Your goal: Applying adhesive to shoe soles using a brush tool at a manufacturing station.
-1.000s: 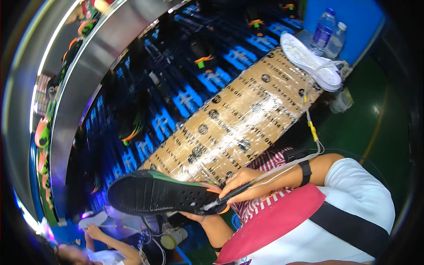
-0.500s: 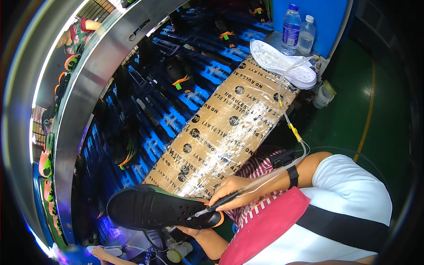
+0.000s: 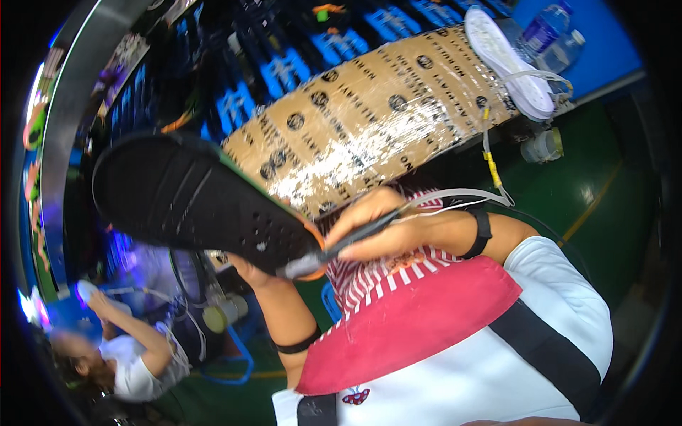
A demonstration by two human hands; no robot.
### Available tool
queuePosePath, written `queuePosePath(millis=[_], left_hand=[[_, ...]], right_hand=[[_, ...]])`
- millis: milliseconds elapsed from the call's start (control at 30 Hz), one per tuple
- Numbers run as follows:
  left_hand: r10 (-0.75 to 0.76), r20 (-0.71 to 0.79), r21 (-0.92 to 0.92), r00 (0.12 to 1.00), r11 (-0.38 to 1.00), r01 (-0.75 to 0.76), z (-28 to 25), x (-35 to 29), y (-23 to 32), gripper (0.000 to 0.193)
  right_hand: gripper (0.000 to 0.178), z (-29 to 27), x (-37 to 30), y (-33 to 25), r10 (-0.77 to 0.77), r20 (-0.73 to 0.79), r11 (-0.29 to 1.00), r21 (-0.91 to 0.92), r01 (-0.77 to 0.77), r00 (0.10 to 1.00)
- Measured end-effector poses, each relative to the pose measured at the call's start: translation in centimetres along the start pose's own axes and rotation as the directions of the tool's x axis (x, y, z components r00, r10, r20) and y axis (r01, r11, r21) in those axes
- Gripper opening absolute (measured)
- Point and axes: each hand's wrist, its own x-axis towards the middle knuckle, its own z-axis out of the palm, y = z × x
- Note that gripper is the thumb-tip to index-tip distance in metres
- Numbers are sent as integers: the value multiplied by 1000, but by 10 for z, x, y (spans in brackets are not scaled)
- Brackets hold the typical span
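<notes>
My left hand (image 3: pixel 246 268) supports a black shoe (image 3: pixel 181 195) from below, near the heel; its fingers are mostly hidden behind the shoe. The shoe's flat black underside faces up, with small holes toward the heel and an orange edge around the heel end. My right hand (image 3: pixel 376 224) is closed around a dark-handled glue brush (image 3: pixel 359 236) fed by a clear hose (image 3: pixel 462 193). The brush's pale, blurred tip lies over the heel end of the underside; whether it touches is unclear. Some whitish spots show among the holes.
A cardboard-covered board (image 3: pixel 341 113) lies beyond the shoe, beside a rack with blue parts (image 3: pixel 284 67). At the far right are a white shoe sole (image 3: pixel 508 60), plastic bottles (image 3: pixel 545 32) and a hanging jar (image 3: pixel 543 147). A co-worker (image 3: pixel 135 355) sits at lower left.
The view has shifted, bringing a co-worker into sight at lower left. The shoe appears larger and tilted more steeply. The brush tip has moved from the holes toward the heel's edge.
</notes>
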Motion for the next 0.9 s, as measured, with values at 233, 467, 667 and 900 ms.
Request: queuePosePath(millis=[233,467,667,900], left_hand=[[6,145,9,989,1000,-7,-14,3,-3,65],[-77,52,17,996,997,76,-7,5,2,60],[-101,145,-31,984,994,107,-12,6,2,56],[-105,105,-31,989,994,109,-12,6,11,54]], right_hand=[[25,8,0,23,-15,144,995,-98,30,989],[24,6,1,14,-27,107,994,-99,38,994],[23,8,1,19,-35,259,998,-37,46,965],[24,7,1,17,-98,159,969,-212,130,983]])
